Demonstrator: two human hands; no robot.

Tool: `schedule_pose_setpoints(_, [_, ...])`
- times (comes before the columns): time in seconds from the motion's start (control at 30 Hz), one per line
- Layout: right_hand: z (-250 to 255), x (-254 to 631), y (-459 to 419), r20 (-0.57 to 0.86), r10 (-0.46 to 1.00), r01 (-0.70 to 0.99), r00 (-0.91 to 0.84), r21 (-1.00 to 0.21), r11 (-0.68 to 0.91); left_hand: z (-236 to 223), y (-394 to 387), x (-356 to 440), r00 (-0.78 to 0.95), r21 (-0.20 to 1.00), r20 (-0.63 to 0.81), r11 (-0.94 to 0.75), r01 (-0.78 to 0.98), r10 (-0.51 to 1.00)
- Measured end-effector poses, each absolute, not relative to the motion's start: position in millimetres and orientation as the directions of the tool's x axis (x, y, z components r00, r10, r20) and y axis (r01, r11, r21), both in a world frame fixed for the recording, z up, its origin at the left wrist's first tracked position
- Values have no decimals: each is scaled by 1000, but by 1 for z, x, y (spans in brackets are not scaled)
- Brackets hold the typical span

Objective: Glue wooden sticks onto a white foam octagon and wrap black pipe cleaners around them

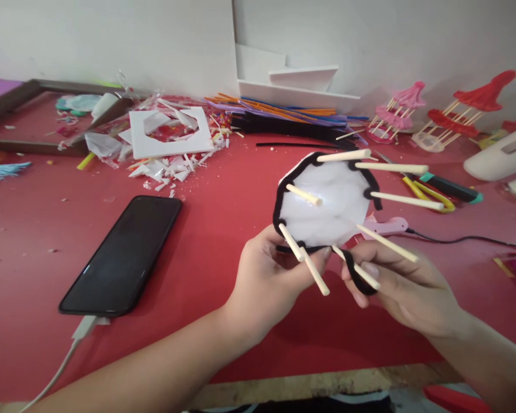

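Note:
My left hand grips the lower edge of a white foam disc held above the red table. Several wooden sticks poke out of the disc. A black pipe cleaner runs round its rim, weaving past the sticks. My right hand pinches the loose end of that black pipe cleaner at the disc's lower right, fingers closed on it beside two sticks.
A black phone on a white cable lies at the left. Foam scraps and a cut white sheet sit behind it. Pipe cleaners, red and pink stick models, cutters and a pink glue gun lie at the back right.

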State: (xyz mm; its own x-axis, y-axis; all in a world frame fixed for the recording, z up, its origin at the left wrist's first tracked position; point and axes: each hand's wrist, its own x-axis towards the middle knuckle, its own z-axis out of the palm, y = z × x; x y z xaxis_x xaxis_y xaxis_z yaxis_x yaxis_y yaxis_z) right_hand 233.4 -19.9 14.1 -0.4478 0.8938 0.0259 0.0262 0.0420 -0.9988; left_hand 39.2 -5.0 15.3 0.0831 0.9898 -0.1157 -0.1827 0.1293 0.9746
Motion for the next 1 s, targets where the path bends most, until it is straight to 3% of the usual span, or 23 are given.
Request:
schedule_pose_setpoints(0.17, [10, 236, -18, 45, 887, -54, -460, -998, 22, 18, -5, 40, 80, 967, -104, 120, -225, 991])
schedule_pose_setpoints(0.63, [11, 233, -13, -80, 985, 260, -151, -965, -38, 19, -8, 41, 78, 996, -54, 59, -62, 995])
schedule_pose_setpoints(0.87, [15, 233, -12, -125, 976, 298, -179, -952, -68, 14, -10, 43, 56, 996, 13, -8, -90, 998])
schedule_pose_setpoints(1.0, [16, 234, -12, -155, 972, 358, -179, -930, -83, 12, -11, 43, 87, 986, -51, 64, -154, 995])
